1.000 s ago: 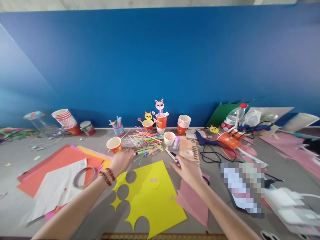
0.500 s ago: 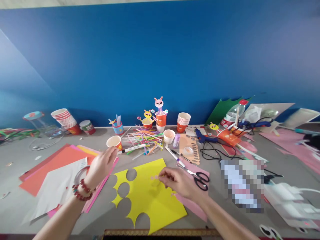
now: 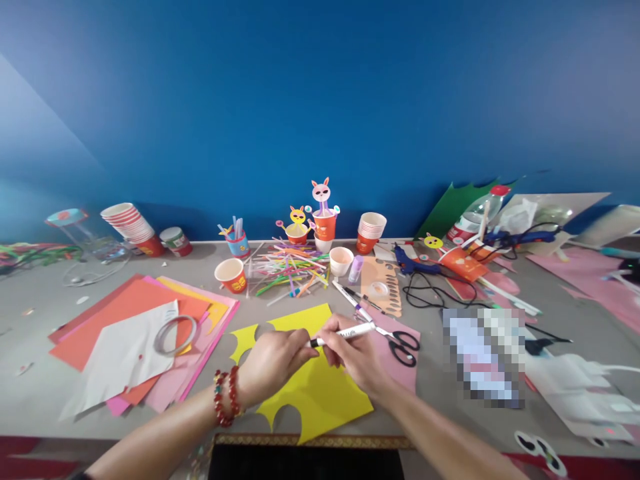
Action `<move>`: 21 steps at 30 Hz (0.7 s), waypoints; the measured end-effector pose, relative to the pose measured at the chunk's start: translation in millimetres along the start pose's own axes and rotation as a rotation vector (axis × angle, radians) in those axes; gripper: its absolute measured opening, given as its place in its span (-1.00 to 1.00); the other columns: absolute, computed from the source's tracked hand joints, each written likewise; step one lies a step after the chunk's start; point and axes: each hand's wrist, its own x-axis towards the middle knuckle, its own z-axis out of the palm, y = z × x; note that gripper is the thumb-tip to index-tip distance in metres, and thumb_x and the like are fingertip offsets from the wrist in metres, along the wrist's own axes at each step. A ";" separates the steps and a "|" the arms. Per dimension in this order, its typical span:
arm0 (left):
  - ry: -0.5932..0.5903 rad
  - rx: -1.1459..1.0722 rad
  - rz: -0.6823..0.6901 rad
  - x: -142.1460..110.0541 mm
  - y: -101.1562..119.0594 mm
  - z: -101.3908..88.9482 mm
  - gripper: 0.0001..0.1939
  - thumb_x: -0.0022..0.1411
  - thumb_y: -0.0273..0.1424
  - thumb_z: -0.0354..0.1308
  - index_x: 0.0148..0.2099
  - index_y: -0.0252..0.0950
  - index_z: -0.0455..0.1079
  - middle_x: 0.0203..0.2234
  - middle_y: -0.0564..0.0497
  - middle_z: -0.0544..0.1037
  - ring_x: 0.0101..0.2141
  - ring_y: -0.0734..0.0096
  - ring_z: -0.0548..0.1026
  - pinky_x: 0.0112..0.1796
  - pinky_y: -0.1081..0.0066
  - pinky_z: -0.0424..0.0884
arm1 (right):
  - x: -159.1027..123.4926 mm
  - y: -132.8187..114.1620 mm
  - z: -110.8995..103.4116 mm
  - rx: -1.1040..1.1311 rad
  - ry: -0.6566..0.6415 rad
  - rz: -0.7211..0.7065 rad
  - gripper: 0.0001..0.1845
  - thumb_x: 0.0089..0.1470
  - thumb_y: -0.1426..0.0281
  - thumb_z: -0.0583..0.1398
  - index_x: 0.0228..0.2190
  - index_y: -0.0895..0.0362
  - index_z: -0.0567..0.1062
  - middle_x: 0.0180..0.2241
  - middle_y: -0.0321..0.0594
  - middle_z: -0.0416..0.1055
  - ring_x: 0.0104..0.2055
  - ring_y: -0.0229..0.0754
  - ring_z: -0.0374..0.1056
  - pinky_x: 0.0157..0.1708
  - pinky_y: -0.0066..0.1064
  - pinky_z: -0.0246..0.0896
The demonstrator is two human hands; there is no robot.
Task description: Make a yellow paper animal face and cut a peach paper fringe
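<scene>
A white marker (image 3: 353, 331) with a black cap (image 3: 315, 343) is held level between my hands, above a yellow sheet (image 3: 330, 393) with round cut-outs along its left side. My left hand (image 3: 280, 360) pinches the black cap end. Around the white barrel, the fingers of my right hand (image 3: 353, 353) are closed. Just right of my right hand lie black-handled scissors (image 3: 404, 348), partly on a pink sheet (image 3: 403, 377). Whether small pieces are also tucked in my right fingers is hidden.
Behind the sheet lie a heap of coloured straws (image 3: 293, 267), a paper cup (image 3: 231, 277) and another pen (image 3: 350, 300). Coloured papers (image 3: 130, 313) with a tape roll (image 3: 175, 335) are at left. A blue glue gun (image 3: 413, 261) with its black cord and a white power strip (image 3: 580, 393) are at right.
My left hand has brought the marker from beside the paper cup down and right over the yellow sheet. My right hand, earlier pinching small pinkish pieces, now grips the marker's barrel.
</scene>
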 end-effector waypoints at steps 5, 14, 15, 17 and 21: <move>-0.197 -0.373 -0.071 -23.3 -2.1 0.1 -0.47 0.46 -0.11 -0.34 -0.43 -0.27 0.20 -0.61 0.09 0.34 -0.59 0.49 0.28 -0.54 0.51 0.17 | -12.7 -9.9 -28.2 0.107 0.188 -0.002 -0.72 0.06 0.28 0.20 -0.59 0.08 0.29 -0.80 -0.49 0.13 -0.76 -0.39 0.01 -0.74 -0.52 -0.16; -0.004 0.180 0.243 -38.9 -29.0 36.9 -0.82 0.37 -0.37 0.03 -0.30 -0.28 0.34 -0.29 -0.05 0.53 -0.27 0.26 0.48 -0.25 0.31 0.39 | 11.9 1.0 -51.2 -0.197 -0.037 0.108 -0.80 0.09 0.24 0.22 -0.37 0.12 0.41 -0.50 -0.30 0.46 -0.57 -0.29 0.31 -0.56 -0.47 0.19; 0.025 0.218 0.278 -35.9 -29.9 40.0 -0.86 0.37 -0.41 0.02 -0.25 -0.28 0.37 -0.23 -0.08 0.55 -0.21 0.23 0.49 -0.20 0.28 0.41 | 15.9 7.1 -44.2 -0.244 -0.074 0.098 -0.83 0.07 0.28 0.23 -0.39 0.12 0.41 -0.48 -0.30 0.46 -0.51 -0.27 0.34 -0.51 -0.46 0.22; 0.067 0.246 0.315 -31.6 -32.4 43.5 -0.85 0.36 -0.45 0.01 -0.12 -0.28 0.39 -0.12 -0.12 0.55 -0.10 0.19 0.48 -0.12 0.22 0.42 | 22.9 18.3 -32.9 -0.306 -0.095 0.034 -0.89 0.01 0.36 0.24 -0.45 0.11 0.41 -0.49 -0.34 0.40 -0.48 -0.27 0.31 -0.49 -0.48 0.18; 0.062 0.255 0.360 -30.5 -38.4 43.6 -0.76 0.37 -0.44 -0.02 0.02 -0.30 0.38 -0.02 -0.15 0.54 -0.05 0.17 0.46 -0.09 0.19 0.45 | 30.7 39.1 -25.0 -0.311 -0.046 -0.036 -0.88 -0.04 0.44 0.19 -0.54 0.10 0.32 -0.58 -0.41 0.26 -0.53 -0.30 0.20 -0.53 -0.50 0.08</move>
